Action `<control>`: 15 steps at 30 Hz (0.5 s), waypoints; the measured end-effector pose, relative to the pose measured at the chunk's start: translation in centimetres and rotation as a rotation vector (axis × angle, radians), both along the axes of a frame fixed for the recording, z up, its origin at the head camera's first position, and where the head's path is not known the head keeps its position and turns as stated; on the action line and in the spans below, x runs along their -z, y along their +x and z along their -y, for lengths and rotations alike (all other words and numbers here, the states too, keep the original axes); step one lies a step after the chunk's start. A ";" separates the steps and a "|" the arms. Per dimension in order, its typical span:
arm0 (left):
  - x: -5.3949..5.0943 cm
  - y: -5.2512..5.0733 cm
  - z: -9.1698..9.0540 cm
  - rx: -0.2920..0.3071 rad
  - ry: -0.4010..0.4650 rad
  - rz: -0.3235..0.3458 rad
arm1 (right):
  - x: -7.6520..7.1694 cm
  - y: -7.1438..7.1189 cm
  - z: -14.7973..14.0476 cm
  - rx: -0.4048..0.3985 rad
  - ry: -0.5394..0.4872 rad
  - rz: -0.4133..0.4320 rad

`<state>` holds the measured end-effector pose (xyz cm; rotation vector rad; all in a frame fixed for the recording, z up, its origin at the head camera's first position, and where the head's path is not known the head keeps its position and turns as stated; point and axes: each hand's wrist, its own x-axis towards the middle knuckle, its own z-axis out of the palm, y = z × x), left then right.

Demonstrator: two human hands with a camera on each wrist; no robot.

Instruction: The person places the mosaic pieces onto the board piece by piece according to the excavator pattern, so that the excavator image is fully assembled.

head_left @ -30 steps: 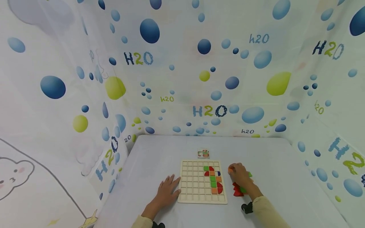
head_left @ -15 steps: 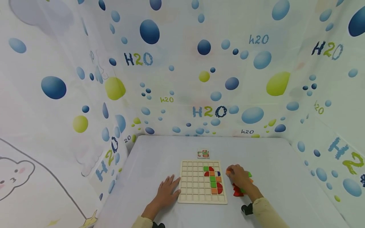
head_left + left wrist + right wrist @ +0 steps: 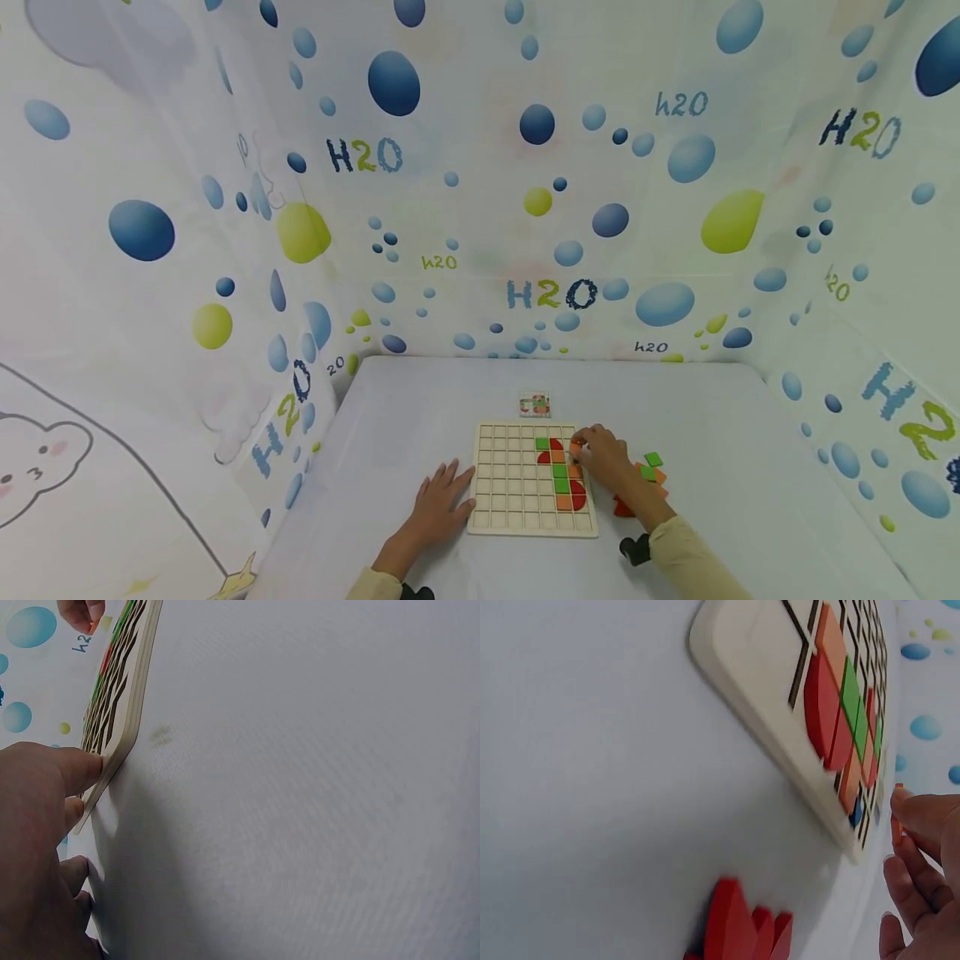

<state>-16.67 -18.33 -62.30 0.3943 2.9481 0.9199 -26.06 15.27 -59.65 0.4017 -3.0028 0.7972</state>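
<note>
A square wooden grid board [image 3: 504, 493] lies on the table, with green, red and orange tiles set in its right-hand cells. My right hand [image 3: 604, 455] pinches a small orange tile [image 3: 898, 819] between thumb and fingertips, above the board's upper right edge. The blue piece [image 3: 856, 812] in the right column shows in the right wrist view; in the head view my fingers hide it. On the other side, my left hand [image 3: 442, 502] rests on the table with fingers spread. Its thumb and a finger touch the board's left edge, as the left wrist view shows [image 3: 45, 787].
Right of the board lies a loose pile of tiles, with green ones [image 3: 653, 459] and red ones [image 3: 622, 507], partly behind my right forearm. A small picture card [image 3: 535, 404] lies beyond the board. Patterned cloth [image 3: 480, 208] hangs behind the table and at its sides.
My right hand has moved left from beside the pile to over the board's right edge, carrying the orange tile. More of the pile shows. My left hand stays put.
</note>
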 end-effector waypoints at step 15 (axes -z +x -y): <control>0.0 -0.3 0.2 -0.005 -0.018 0.034 | 1.4 1.8 3.8 -0.244 -0.026 -0.098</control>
